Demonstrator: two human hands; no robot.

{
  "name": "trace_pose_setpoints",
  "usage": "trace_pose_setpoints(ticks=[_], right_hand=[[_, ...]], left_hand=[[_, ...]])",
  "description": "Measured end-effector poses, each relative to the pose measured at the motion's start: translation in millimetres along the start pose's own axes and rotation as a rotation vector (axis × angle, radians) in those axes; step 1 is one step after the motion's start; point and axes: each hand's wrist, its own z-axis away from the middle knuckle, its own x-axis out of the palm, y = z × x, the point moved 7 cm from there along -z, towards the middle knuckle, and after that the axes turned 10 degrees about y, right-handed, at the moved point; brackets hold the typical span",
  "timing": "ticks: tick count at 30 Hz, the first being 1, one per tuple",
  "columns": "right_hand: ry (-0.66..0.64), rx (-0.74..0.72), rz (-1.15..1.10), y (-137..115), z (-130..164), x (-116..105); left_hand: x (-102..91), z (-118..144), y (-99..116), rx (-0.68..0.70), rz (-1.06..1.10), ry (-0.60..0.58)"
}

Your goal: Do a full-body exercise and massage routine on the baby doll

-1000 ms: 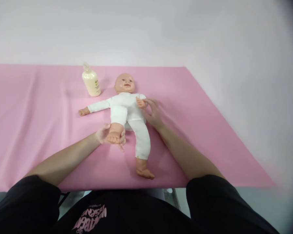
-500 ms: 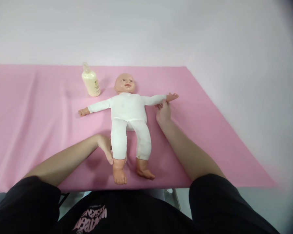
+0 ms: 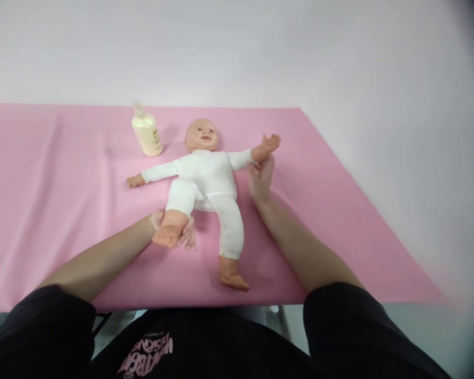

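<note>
Left hand (image 3: 174, 231) apparently cups doll (image 3: 205, 176) foot; right hand (image 3: 260, 176) lifts arm.

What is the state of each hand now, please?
Left hand: closed around the lower leg of the doll, knee bent.
Right hand: fingers at the doll's raised forearm; whether it grips cannot be told.

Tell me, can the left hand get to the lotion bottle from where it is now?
Probably yes, once it lets go. The left hand grips the doll's foot; the bottle stands beyond, with only the doll's outstretched arm lying low across the way.
</note>
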Motion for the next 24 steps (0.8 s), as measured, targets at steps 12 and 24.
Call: trace_pose_setpoints(ticks=[12, 24], right_hand=[[-0.467, -0.582, 0.294, -63.7, 32.1, 35.5], [-0.067, -0.076, -0.015, -14.2, 6.2, 8.4]], left_hand=[[23.8, -5.8, 26.3, 0.159, 0.058, 0.123], [30.9, 2.4, -3.5, -0.084, -0.147, -0.282]])
